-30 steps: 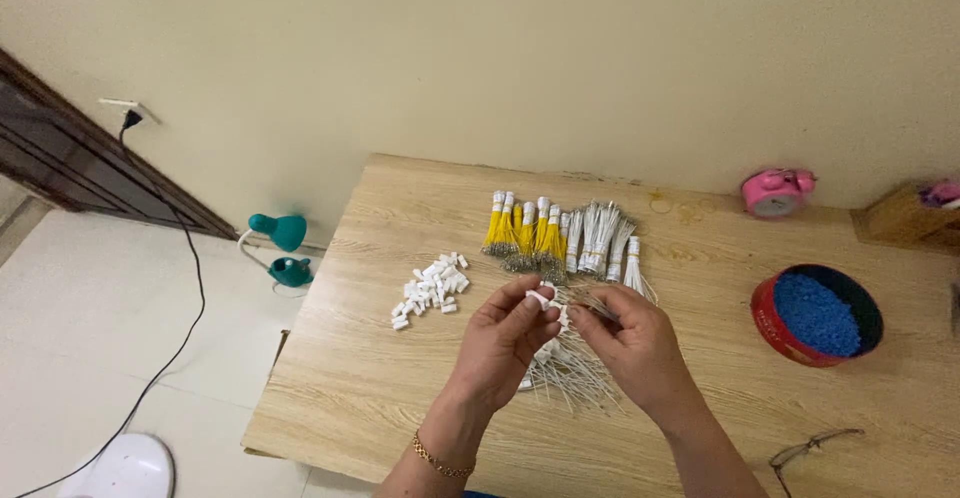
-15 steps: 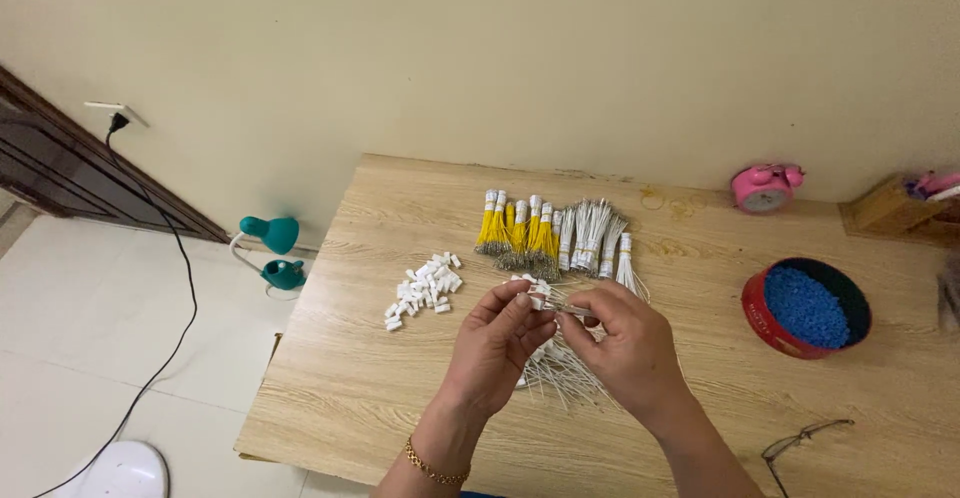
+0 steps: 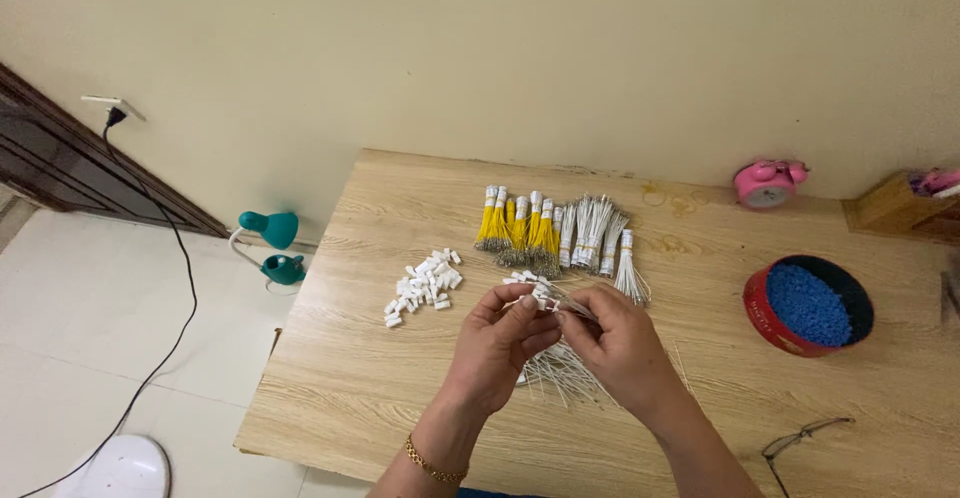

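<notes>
My left hand [image 3: 500, 343] pinches a small white plastic connector [image 3: 532, 293] above the wooden table [image 3: 340, 378]. My right hand [image 3: 620, 343] holds a thin white wire [image 3: 572, 310] whose end meets that connector. Below both hands lies a loose bunch of white wires [image 3: 560, 370]. A pile of white connectors [image 3: 422, 286] sits to the left of my hands. Behind them lie bundles of yellow wires [image 3: 515, 230] and bundles of white wires [image 3: 598, 233].
A red round tin of blue beads [image 3: 808, 305] stands at the right. A pink alarm clock [image 3: 768, 182] and a wooden box [image 3: 895, 208] sit at the back right. Eyeglasses [image 3: 805, 440] lie near the front right. A green desk lamp [image 3: 270, 248] and a black cable [image 3: 175, 258] are on the floor.
My hands stay together over the loose wires, with the fingers shifting slightly on the connector and wire. The view has moved a little.
</notes>
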